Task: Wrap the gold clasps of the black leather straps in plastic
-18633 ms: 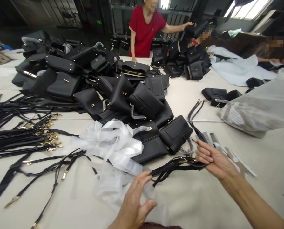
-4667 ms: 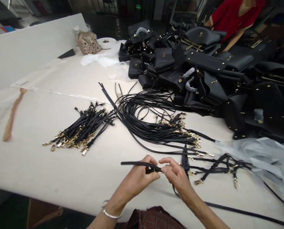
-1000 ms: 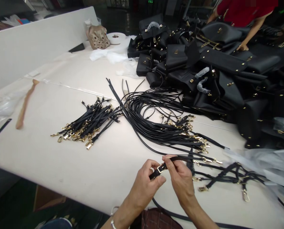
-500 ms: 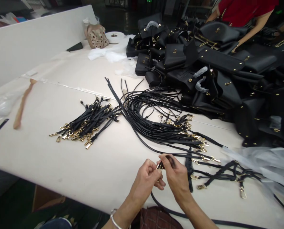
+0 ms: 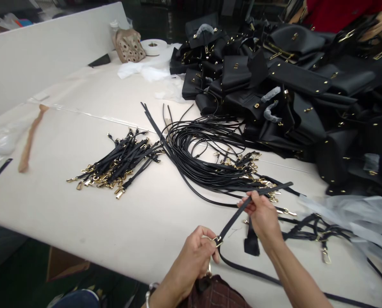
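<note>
Near the table's front edge, my left hand [image 5: 200,252] pinches a gold buckle [image 5: 217,241] fitted on a short black piece, with a gold clasp hanging below the palm. A long black strap [image 5: 232,220] passes through the buckle. My right hand [image 5: 262,214] grips this strap near its free end, which sticks out to the upper right. The rest of the strap curves down from the buckle and off to the right. Beyond my right hand is a coil of long black straps [image 5: 191,171] with gold clasps. To the left lies a pile of short black straps [image 5: 120,160] with gold hooks.
Black handbags [image 5: 236,75] with gold fittings are heaped at the back right, where a person in a red top [image 5: 338,15] stands. Clear plastic wrap [image 5: 348,218] lies at the right. A white tape roll [image 5: 153,46] and a brown stick [image 5: 32,139] are farther left.
My right hand has moved up and right, drawing the strap's end out through the buckle. My left hand has shifted slightly down. The person in red has moved right.
</note>
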A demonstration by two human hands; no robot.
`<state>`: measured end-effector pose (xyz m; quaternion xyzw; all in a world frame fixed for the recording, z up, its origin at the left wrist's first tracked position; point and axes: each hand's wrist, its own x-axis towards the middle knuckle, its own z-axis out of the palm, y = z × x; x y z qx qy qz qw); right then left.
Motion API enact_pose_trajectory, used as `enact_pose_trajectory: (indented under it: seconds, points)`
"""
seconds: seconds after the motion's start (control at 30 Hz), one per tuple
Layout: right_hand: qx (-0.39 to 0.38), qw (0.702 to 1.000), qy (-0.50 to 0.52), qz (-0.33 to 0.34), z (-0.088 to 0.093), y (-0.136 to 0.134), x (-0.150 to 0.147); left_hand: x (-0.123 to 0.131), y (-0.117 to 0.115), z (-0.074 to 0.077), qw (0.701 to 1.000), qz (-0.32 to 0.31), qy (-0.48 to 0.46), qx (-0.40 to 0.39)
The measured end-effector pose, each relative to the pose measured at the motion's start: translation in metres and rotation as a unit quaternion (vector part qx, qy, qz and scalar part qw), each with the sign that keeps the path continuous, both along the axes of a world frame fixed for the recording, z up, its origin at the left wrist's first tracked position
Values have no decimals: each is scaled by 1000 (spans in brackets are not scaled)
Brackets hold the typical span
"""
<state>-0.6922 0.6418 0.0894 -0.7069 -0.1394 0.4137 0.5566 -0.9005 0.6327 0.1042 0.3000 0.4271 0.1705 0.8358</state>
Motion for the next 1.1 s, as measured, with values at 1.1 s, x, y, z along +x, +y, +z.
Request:
enact_pose_trajectory:
  seconds: [1.1]
  points:
    - [-11,928,247,277,19,-15,-47,-3,18,0,927,-25,216,306]
